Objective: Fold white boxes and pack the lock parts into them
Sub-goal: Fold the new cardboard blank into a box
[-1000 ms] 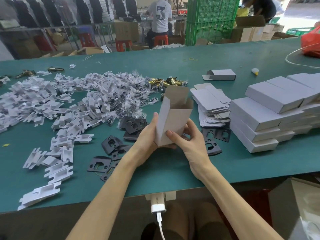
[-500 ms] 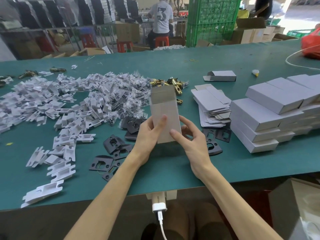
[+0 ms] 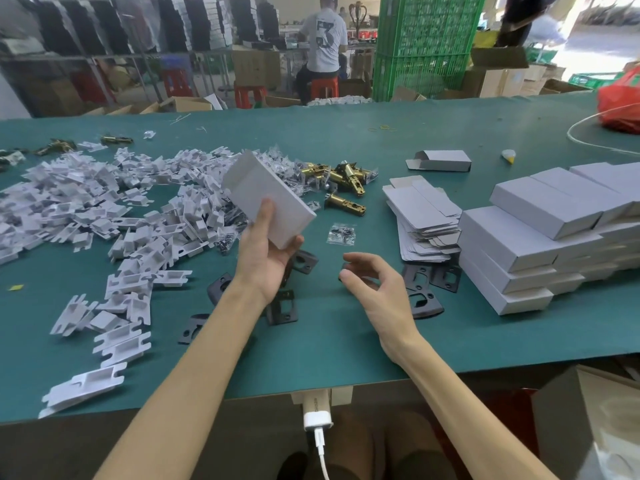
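Observation:
My left hand (image 3: 265, 261) grips a folded white box (image 3: 268, 197) by its lower end, thumb on the front face; the box tilts up and to the left above the green table (image 3: 311, 358). My right hand (image 3: 375, 289) hovers to its right with fingers loosely curled and nothing in it, above black strike plates (image 3: 424, 303). Brass latch bolts (image 3: 346, 178) lie behind the box. A small bag of screws (image 3: 341, 234) sits between the hands. A stack of flat box blanks (image 3: 420, 216) lies right of centre.
A big heap of white cardboard inserts (image 3: 104, 209) covers the left half. Stacked closed white boxes (image 3: 540, 237) stand at the right. One half-open box (image 3: 441, 161) lies farther back. More black plates (image 3: 282, 308) lie under my left wrist. A charger (image 3: 317, 415) hangs at the front edge.
My right hand has let go of the box and dropped toward the table. My left hand has swung the box from upright to a leftward tilt.

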Demonstrator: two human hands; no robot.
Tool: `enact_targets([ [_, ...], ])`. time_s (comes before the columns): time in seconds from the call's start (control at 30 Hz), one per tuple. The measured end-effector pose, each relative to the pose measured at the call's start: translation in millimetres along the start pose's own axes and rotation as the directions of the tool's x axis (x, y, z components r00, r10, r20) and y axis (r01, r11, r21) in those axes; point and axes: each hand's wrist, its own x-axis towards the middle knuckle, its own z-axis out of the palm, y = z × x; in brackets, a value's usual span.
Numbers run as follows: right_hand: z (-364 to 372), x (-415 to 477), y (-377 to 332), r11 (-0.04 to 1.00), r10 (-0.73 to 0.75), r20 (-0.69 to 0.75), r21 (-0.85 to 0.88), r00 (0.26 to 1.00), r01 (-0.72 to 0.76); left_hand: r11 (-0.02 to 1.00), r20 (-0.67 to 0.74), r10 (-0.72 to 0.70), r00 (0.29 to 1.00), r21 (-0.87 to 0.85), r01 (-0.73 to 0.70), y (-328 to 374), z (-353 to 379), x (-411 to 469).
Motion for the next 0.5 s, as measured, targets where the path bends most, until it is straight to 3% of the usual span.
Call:
enact_targets([
  [0.17,0.9,1.1,0.7,1.0,0.009,0.0,-0.017,1.0,-0.009,0.984,0.067,-0.06,0.996,0.171,0.048,4.9,2.4,10.1],
  [0.5,2.2,0.0,-2.0,0.997,-0.027,-0.069,-0.073,0.997,0.022,0.979,0.145,-0.093,0.985,0.194,0.064,-5.6,-15.0,13.1],
])
